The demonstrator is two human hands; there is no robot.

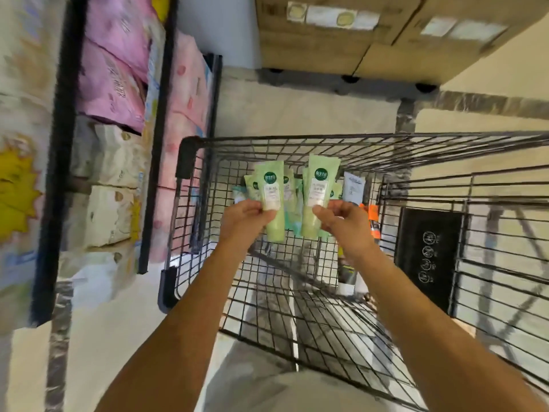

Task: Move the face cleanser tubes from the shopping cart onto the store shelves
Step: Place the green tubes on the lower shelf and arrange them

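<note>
Over the far end of the shopping cart (297,140), two bare forearms reach forward and converge slightly, wrists roughly level, each hand holding one tube clear of the wire floor. The left hand (248,220) has its thumb and curled fingers pinching the lower half of the left tube (271,188). The right hand (346,221) grips the right tube (319,188) the same way, thumb laid across the front. Both tubes are soft, flattened pale green plastic with a dark green round badge near the top and a whitish label panel under it. They stand nearly upright with the broader end uppermost, side by side but not touching. Just behind them the remaining green tubes (289,191) are heaped against the cart's end wall, with a white-and-grey tube (353,185) beside them on the right. The cart is a grid of thin dark metal wire, with a black plastic bumper (185,157) at its corner and a flat black placard (427,257) printed with small round white symbols. To the left stand the store shelves (59,144), dark-framed and packed with glossy pink soft packs (116,69) and cream packs (110,215). Brown cardboard boxes (341,46) sit beyond the cart.
</note>
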